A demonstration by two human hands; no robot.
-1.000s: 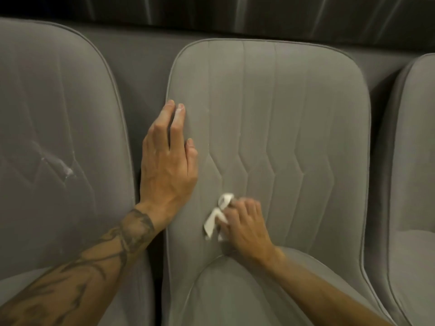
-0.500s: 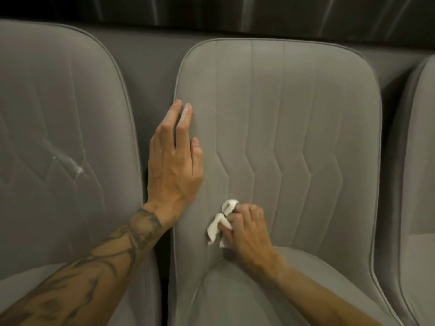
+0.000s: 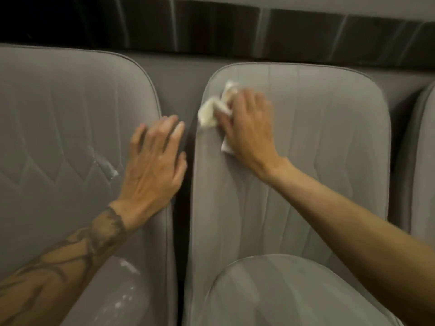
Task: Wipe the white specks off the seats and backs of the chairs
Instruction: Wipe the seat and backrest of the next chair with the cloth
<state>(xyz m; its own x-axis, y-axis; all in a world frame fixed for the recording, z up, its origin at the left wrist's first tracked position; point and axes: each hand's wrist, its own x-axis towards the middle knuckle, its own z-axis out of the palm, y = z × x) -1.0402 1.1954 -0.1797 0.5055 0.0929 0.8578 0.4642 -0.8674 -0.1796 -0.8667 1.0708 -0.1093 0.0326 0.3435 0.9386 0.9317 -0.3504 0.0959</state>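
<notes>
**White cloth high on the middle chair's back**

White and crumpled, cloth (image 3: 211,111) pressed against the upper left corner of the middle chair's back (image 3: 306,161), right at its piped edge. Mostly hidden under the right hand (image 3: 249,130): only a bunched lobe past the thumb, a flap above the knuckles and a flat corner below the palm showing. Long axis roughly up and down the backrest, along that edge; bunched end pointing up and left, toward the gap between chairs. Fingers (image 3: 249,100) smeared by motion blur, so cannot tell whether curled round the cloth or pressing it flat; covering and touching it either way.

Left hand (image 3: 153,165) flat and holding nothing, fingers straight and slightly spread. Rests on the right edge of the left chair's back (image 3: 58,137), fingertips reaching over the dark gap, near the cloth but apart from it. Tattooed forearm (image 3: 58,262) cut off at the lower left corner; right arm (image 3: 353,220) cut off at the right edge.

Grey, soft-looking upholstery, rounded corners, stitched zigzag seams. White smear (image 3: 104,163) on the left chair's back, just beside the left hand. White specks (image 3: 128,267) scattered on the left seat (image 3: 155,302) below. Middle seat (image 3: 282,290) rounded, cut off at the bottom. Third chair (image 3: 423,161) only a sliver at the right. Dark glossy band (image 3: 211,27) along the top, behind the chairs.
</notes>
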